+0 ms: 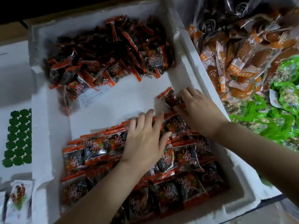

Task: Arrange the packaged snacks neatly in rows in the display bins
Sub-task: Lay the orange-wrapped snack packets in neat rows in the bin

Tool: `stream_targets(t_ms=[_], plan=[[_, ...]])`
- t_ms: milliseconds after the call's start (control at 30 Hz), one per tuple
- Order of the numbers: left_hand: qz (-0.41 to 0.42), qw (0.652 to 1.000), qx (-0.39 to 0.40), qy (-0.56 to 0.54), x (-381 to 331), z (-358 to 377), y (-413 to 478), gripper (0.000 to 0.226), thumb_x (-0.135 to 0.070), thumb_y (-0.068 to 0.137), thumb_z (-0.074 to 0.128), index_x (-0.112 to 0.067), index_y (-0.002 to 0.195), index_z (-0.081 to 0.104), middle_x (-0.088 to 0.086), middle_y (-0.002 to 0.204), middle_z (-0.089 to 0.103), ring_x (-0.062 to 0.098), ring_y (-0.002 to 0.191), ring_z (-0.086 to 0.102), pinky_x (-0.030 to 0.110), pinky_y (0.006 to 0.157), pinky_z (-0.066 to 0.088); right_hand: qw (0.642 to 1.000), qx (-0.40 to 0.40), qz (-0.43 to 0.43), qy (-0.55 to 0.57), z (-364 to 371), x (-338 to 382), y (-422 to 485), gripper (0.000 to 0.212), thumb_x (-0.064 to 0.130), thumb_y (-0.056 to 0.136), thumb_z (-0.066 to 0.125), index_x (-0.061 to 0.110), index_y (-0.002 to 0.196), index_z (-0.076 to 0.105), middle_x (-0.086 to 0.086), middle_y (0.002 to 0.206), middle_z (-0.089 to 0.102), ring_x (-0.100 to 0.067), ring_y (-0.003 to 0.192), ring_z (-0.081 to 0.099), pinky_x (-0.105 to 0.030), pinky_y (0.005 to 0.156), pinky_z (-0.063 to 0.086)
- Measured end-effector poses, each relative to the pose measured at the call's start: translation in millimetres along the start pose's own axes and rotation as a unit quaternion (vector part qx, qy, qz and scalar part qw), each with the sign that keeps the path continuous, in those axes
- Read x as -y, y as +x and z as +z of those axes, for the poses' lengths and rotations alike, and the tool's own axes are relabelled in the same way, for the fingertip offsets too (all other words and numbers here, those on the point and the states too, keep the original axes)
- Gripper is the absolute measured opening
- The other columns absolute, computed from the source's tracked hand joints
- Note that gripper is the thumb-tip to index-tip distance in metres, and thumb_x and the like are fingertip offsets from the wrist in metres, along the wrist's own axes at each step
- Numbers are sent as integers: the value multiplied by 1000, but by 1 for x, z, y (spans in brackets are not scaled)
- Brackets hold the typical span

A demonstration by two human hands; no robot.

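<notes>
- A white foam bin [191, 50] filled the middle of the view, and everything below is placed against it.
- Inside the bin, along its near end, red-and-black snack packets [186, 154] lay flat in overlapping rows.
- At the bin's far end a loose heap of the same packets [105, 50] sat piled without order, with bare white floor between heap and rows.
- The left hand [145, 139] lay flat on the far edge of the rows, fingers spread and open, pressing down and clasping nothing.
- The right hand [197, 109] was against the bin's right inner wall, its fingers closed around a single packet [171, 98] just beyond the rows.
- Outside the bin's right wall lay orange packets [226, 62] and, nearer, green packets [275, 113].
- Outside the bin's left wall was a sheet of dark green dots [17, 136].
</notes>
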State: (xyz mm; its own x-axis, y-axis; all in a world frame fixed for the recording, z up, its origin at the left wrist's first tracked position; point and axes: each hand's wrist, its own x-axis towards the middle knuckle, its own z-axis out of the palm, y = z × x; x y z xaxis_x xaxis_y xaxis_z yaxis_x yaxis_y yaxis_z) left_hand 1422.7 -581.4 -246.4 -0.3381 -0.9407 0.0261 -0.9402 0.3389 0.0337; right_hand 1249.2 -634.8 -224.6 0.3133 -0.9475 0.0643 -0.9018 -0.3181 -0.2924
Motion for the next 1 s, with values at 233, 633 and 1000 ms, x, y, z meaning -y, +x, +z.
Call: stream_targets(t_ms=[233, 633, 1000], plan=[[-43, 995, 38, -84, 51, 1, 35, 58, -46, 98, 18, -16, 144, 35, 9, 151, 31, 25, 140, 24, 42, 113, 20, 989, 131, 64, 28, 20, -2, 71, 64, 10, 88, 60, 11, 142, 27, -14, 140, 36, -36, 126, 39, -43, 104, 36], [-142, 944, 94, -282, 78, 9, 62, 51, -44, 99, 31, -28, 147, 27, -5, 158, 13, 13, 144, 4, 37, 117, 4, 980, -10, 49, 195, 16, 19, 95, 26, 17, 88, 65, 12, 112, 56, -9, 101, 67, -21, 88, 65, -29, 79, 53], [-217, 783, -108, -573, 73, -24, 52, 6, -17, 96, 52, -22, 91, 52, -5, 84, 65, 15, 72, 66, 38, 78, 56, 986, -125, -43, 104, -1, 30, 115, 38, 10, 91, 57, 1, 127, 50, -20, 124, 52, -34, 115, 49, -32, 98, 35]])
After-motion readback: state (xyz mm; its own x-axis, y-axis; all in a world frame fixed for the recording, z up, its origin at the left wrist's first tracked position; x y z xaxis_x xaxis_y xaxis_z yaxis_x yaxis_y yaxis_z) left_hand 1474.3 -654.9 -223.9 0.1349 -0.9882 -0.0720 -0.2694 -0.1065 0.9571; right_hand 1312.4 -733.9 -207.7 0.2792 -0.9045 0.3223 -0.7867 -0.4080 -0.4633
